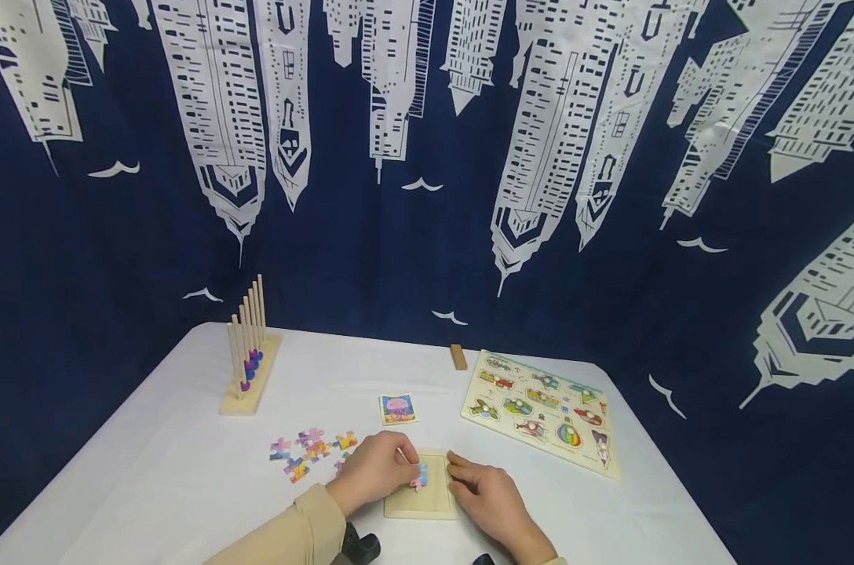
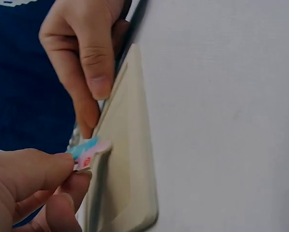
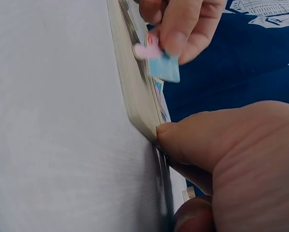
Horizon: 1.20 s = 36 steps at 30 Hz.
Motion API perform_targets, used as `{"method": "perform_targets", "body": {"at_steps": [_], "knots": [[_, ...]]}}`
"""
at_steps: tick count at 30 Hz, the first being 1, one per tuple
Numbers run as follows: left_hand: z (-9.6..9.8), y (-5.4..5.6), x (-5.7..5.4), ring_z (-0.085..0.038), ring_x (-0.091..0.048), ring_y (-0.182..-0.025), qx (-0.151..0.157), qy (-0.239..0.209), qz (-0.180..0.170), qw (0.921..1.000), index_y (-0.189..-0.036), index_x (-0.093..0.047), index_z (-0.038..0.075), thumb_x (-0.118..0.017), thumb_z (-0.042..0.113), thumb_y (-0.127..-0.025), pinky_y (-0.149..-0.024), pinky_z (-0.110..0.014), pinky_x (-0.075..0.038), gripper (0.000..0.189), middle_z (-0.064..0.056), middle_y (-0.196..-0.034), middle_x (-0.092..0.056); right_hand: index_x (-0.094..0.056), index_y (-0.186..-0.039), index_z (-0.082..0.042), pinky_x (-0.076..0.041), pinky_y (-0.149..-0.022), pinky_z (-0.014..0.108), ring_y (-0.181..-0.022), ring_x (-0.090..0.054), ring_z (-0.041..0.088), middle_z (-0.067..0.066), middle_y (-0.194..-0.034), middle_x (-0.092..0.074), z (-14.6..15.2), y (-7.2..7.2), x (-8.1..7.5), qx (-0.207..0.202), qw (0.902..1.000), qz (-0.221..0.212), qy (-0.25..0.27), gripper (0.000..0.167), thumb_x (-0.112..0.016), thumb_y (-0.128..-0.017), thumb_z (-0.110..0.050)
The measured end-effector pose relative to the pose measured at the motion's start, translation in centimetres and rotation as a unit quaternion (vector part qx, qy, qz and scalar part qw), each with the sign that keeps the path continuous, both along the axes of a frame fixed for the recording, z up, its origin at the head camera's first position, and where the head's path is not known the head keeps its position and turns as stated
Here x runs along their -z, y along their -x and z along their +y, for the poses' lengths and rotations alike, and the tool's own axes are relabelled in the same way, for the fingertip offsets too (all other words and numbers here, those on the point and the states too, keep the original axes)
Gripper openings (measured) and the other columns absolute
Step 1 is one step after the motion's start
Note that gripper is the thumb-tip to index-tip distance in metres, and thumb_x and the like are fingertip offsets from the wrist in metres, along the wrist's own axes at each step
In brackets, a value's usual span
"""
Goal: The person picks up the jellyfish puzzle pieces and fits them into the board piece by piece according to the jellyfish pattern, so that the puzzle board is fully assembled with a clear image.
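Observation:
My left hand pinches a pink and light-blue jigsaw piece between thumb and fingers. The piece is over the left part of a shallow wooden puzzle tray, whose bare base shows inside a raised rim. In the right wrist view, the blue end of the jigsaw piece sticks out from under the fingertips. At the tray's right edge is my right hand, thumb and index finger spread along the rim and touching it.
Loose jigsaw pieces lie left of the tray. Behind it is a small picture card. A wooden peg stand with beads stands at the back left, a knobbed vehicle puzzle board lies right, and a small wooden block lies at the back.

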<state>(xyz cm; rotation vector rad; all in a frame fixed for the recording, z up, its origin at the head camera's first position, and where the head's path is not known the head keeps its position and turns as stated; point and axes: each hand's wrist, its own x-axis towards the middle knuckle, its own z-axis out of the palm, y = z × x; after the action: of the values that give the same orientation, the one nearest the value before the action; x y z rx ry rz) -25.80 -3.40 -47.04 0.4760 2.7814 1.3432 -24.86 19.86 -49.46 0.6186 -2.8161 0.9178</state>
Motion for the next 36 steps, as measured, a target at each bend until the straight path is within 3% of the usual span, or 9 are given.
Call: {"method": "perform_targets", "body": {"at_steps": [4,9,13,18,23,36], "knots": [[1.0,0.4,0.2,-0.01,-0.055,-0.057,-0.025,0.006,0.002,0.9997,-0.086,-0.069,0.02,-0.08,0.021,-0.086,-0.05,-0.03,-0.042,0.011,0.009,-0.067,-0.062,-0.076,-0.121,-0.006,-0.052,-0.1,0.049,-0.123,-0.067,0.027,0.002,-0.136,-0.068,-0.2,0.1,-0.1,-0.008,0.9999,0.007,-0.001,0.029,-0.073,-0.094,-0.017],[2.2,1.0,0.3,-0.009,-0.06,-0.064,-0.026,0.006,0.009,0.9996,-0.097,-0.071,0.018,-0.079,0.018,-0.085,-0.055,-0.033,-0.046,0.015,0.008,-0.077,-0.069,-0.076,-0.12,-0.007,-0.053,-0.099,0.048,-0.121,-0.067,0.027,0.001,-0.135,-0.069,-0.1,0.0,-0.2,-0.005,0.9999,0.011,0.0,0.028,-0.073,-0.094,-0.016],[2.4,1.1,0.5,-0.007,-0.062,-0.071,-0.017,0.033,0.027,0.9989,-0.103,-0.071,0.017,-0.083,0.017,-0.083,-0.06,-0.033,-0.048,0.023,0.008,-0.084,-0.071,-0.076,-0.121,-0.007,-0.053,-0.1,0.048,-0.122,-0.067,0.026,0.002,-0.135,-0.068,0.0,0.0,-0.1,-0.007,0.9999,0.009,0.001,0.028,-0.072,-0.094,-0.016],[2.4,0.9,0.6,-0.005,-0.055,-0.065,-0.01,0.066,0.055,0.9963,-0.089,-0.071,0.018,-0.085,0.015,-0.082,-0.058,-0.028,-0.045,0.015,0.011,-0.076,-0.062,-0.075,-0.121,-0.006,-0.053,-0.1,0.048,-0.123,-0.066,0.027,0.003,-0.136,-0.068,0.0,0.2,0.0,-0.009,0.9999,0.008,-0.003,0.029,-0.072,-0.094,-0.016],[2.6,0.8,0.8,-0.004,-0.048,-0.058,-0.005,0.069,0.068,0.9952,-0.077,-0.069,0.022,-0.085,0.015,-0.082,-0.054,-0.026,-0.041,0.018,0.014,-0.066,-0.054,-0.075,-0.122,-0.005,-0.053,-0.1,0.048,-0.124,-0.066,0.027,0.003,-0.136,-0.068,-0.1,0.1,-0.1,-0.008,1.0,0.001,-0.004,0.03,-0.073,-0.094,-0.017],[3.0,1.3,1.2,-0.004,-0.048,-0.061,0.0,0.068,0.073,0.995,-0.076,-0.069,0.023,-0.085,0.016,-0.082,-0.056,-0.026,-0.04,0.019,0.013,-0.069,-0.053,-0.074,-0.123,-0.004,-0.052,-0.1,0.049,-0.124,-0.066,0.028,0.004,-0.137,-0.067,-0.1,0.1,0.0,-0.011,0.9999,0.005,0.001,0.03,-0.072,-0.095,-0.016]]}}
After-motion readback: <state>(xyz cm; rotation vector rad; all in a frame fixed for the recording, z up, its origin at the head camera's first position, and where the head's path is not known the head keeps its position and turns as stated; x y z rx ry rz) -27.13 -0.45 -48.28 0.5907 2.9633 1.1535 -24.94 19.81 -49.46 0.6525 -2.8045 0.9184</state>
